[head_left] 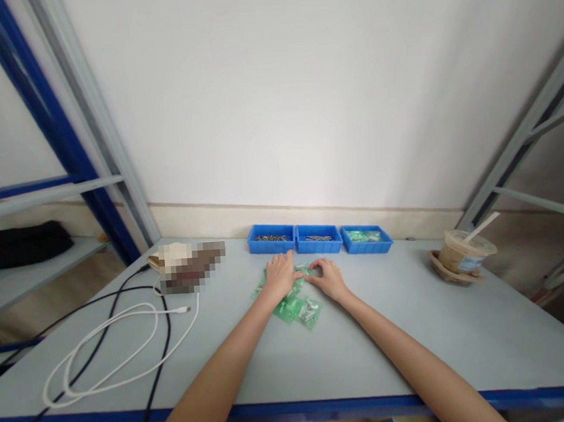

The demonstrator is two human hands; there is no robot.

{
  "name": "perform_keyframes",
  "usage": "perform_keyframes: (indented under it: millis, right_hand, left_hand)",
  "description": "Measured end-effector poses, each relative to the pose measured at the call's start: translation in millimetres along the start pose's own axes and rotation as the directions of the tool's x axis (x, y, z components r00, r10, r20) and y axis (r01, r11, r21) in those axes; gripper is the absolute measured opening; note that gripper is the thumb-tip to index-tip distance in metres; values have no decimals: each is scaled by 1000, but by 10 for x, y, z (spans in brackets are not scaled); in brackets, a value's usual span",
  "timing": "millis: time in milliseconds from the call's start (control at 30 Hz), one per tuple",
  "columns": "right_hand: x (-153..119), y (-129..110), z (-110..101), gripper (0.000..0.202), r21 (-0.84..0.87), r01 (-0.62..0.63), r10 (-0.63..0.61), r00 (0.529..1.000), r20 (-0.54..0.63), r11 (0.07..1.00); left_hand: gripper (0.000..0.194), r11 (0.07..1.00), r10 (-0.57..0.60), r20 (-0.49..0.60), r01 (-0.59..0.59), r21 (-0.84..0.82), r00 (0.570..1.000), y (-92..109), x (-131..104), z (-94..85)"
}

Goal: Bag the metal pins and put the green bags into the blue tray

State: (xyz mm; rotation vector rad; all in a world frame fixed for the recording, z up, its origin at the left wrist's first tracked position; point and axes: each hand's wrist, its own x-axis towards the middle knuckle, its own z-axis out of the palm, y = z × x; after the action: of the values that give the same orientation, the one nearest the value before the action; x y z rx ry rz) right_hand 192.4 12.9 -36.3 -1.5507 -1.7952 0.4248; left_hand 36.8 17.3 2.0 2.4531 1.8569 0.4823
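Note:
Small green-tinted clear plastic bags (308,311) lie in a loose pile on the grey table, with small metal parts inside; their exact kind is too small to tell. My left hand (280,276) rests over the pile, fingers stretched forward and thumb pointing right, covering part of it. At the pile's right edge is my right hand (330,279), its thumb and index finger curved and slightly apart beside a bag. Behind the hands stand a left blue tray (272,246) and a middle blue tray (319,247) with thin metal pieces, and a right blue tray (369,248) with green bags.
On the right a plastic cup (461,254) with a straw sits in a cardboard holder. A white cable (121,319) and black cables (168,326) loop across the left side, near a blurred-out item (190,267). Metal racks flank the table, and a wall (280,109) rises behind.

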Motion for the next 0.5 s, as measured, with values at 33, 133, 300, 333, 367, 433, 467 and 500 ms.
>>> perform_keyframes:
  millis: [33,133,300,333,367,433,467,500]
  right_hand:
    - [11,31,-7,17,84,-2,2,1000,-10,997]
    - [32,93,-4,10,244,-18,28,999,-37,970]
    - [38,84,-30,42,528,-49,132,984,-121,848]
    - [37,68,-61,40,562,-34,132,982,-136,826]
    - [34,50,-102,34,564,-9,116,981,-155,826]
    - [23,11,-206,16,521,71,51,975,-216,850]
    - [16,-8,-262,10,490,124,4,968,-251,863]
    - [7,-24,-316,10,462,177,-45,958,-282,869]
  left_hand:
    - [47,1000,-18,-36,18,6,999,16,-2,11]
    - [35,996,-52,-50,49,-71,997,22,28,49]
    - [18,876,-40,29,50,-480,999,10,120,82]
    - [15,849,-43,-24,23,-528,999,27,121,68]
    - [11,838,-43,-98,-17,-545,994,50,112,45]
    - [4,854,-1,-269,-139,-502,963,109,69,-20]
    - [6,862,39,-338,-203,-465,940,140,40,-56]
    - [10,863,75,-385,-253,-437,920,169,10,-89]
